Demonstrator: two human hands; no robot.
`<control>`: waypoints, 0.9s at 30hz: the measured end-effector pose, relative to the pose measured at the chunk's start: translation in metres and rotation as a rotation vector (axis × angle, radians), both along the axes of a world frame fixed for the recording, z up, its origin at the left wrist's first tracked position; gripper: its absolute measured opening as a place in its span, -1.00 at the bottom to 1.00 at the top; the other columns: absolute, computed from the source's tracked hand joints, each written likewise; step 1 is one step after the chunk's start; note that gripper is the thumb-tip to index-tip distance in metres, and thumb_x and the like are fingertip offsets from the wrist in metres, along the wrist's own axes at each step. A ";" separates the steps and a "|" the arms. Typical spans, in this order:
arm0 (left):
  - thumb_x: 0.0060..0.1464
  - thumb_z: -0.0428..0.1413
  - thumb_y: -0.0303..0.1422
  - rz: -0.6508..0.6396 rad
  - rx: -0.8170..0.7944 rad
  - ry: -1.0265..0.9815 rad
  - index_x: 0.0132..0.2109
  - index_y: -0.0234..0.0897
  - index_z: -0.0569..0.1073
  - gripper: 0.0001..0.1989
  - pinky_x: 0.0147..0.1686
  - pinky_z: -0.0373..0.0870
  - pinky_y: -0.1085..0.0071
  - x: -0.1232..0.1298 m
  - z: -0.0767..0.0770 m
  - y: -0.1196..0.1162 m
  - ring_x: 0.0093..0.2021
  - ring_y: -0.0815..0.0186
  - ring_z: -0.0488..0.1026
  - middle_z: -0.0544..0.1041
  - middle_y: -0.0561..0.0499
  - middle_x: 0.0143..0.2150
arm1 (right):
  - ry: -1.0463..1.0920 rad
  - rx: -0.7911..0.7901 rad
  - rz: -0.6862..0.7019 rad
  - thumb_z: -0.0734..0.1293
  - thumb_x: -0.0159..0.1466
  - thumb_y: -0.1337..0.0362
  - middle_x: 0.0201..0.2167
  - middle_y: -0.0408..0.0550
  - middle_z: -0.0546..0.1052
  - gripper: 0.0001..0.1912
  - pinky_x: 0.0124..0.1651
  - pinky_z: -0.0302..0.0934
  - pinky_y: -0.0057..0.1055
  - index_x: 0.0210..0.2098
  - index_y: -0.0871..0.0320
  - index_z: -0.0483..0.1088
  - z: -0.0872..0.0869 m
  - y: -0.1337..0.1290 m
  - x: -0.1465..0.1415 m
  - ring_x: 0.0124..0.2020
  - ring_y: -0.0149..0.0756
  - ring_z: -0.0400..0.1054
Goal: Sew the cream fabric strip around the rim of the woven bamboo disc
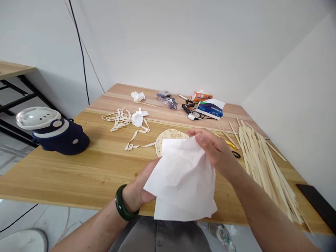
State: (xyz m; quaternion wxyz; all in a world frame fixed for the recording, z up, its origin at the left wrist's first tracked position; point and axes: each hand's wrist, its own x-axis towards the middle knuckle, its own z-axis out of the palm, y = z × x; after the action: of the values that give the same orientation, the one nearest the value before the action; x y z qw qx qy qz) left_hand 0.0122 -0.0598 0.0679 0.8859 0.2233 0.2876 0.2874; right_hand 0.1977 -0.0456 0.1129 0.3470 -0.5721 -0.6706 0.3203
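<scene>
wooden table (105, 178), white wall (162, 45) behind. tissue (183, 182) hangs between the hands at the near edge: right hand (216, 148) pinches its upper right; left hand (143, 187) at its left, fingers hidden, grip cannot be told. woven disc (171, 134) beyond, partly covered.

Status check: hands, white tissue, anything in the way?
Right hand pinching white tissue near its top edge. Left hand partly hidden behind it. White tissue blocks view of part of woven disc.
</scene>
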 end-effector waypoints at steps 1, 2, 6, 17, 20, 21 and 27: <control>0.17 0.08 -0.23 -0.025 -0.071 -0.030 0.09 -0.38 0.49 -0.58 -0.26 0.47 0.33 -0.004 -0.002 0.001 -0.34 0.14 0.60 0.67 -0.11 -0.31 | -0.066 -0.030 0.037 0.26 0.30 -0.12 -0.01 -0.11 0.53 -0.57 -0.06 0.20 -0.33 -0.02 -0.01 0.45 0.002 0.000 0.004 -0.04 -0.20 0.39; 0.19 0.05 -0.23 -0.051 -0.147 -0.070 0.11 -0.42 0.48 -0.56 -0.25 0.47 0.34 -0.008 -0.004 0.003 -0.33 0.16 0.60 0.67 -0.12 -0.29 | -0.128 -0.062 0.075 0.31 0.27 -0.10 0.01 -0.13 0.52 -0.59 -0.06 0.20 -0.35 -0.01 -0.02 0.45 0.005 0.000 0.009 -0.04 -0.21 0.38; 0.23 0.04 -0.21 -0.115 -0.288 -0.200 0.15 -0.55 0.43 -0.50 -0.15 0.46 0.38 -0.019 -0.012 0.008 -0.27 0.19 0.61 0.66 -0.18 -0.25 | -0.176 -0.180 0.246 0.32 0.29 0.01 -0.28 -0.16 0.54 -0.73 -0.33 0.17 -0.46 -0.23 0.06 0.48 0.018 0.000 0.020 -0.32 -0.36 0.37; 0.13 0.04 0.14 -0.167 -0.125 -0.339 0.07 -0.47 0.50 -0.28 -0.25 0.46 0.36 -0.012 -0.020 0.013 -0.33 0.15 0.61 0.67 -0.15 -0.31 | -0.212 -0.088 0.291 0.27 0.35 0.16 -0.26 -0.24 0.58 -0.81 -0.24 0.20 -0.51 -0.25 0.06 0.51 0.012 0.013 0.006 -0.26 -0.41 0.41; 0.07 0.23 -0.10 -0.175 -0.077 -0.266 0.13 -0.47 0.46 -0.39 -0.27 0.45 0.40 -0.015 -0.020 0.012 -0.34 0.19 0.61 0.67 -0.15 -0.28 | -0.254 -0.046 0.317 0.27 0.34 0.18 -0.27 -0.22 0.59 -0.81 -0.22 0.22 -0.48 -0.26 0.07 0.51 0.009 0.015 0.003 -0.26 -0.39 0.43; 0.06 0.25 -0.25 -0.176 -0.061 -0.214 0.13 -0.47 0.46 -0.46 -0.25 0.45 0.39 -0.016 -0.019 0.012 -0.33 0.20 0.61 0.67 -0.15 -0.26 | -0.274 -0.030 0.323 0.27 0.34 0.18 -0.27 -0.21 0.60 -0.81 -0.21 0.23 -0.46 -0.26 0.07 0.52 0.008 0.015 0.002 -0.26 -0.38 0.44; 0.01 0.19 -0.54 -0.138 0.016 0.031 0.00 -0.45 0.55 -0.64 -0.20 0.50 0.31 -0.024 -0.006 0.016 -0.33 0.19 0.61 0.66 -0.18 -0.21 | -0.169 -0.101 0.254 0.45 0.14 0.01 0.09 -0.10 0.51 -0.37 -0.03 0.33 -0.30 0.18 -0.06 0.37 0.004 0.023 0.014 0.03 -0.16 0.42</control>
State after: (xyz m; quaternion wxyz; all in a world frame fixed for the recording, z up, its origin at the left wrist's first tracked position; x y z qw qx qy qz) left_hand -0.0119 -0.0435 0.0621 0.8973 0.2539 0.2828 0.2244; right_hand 0.2122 -0.0223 0.1170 0.2169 -0.5244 -0.7475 0.3454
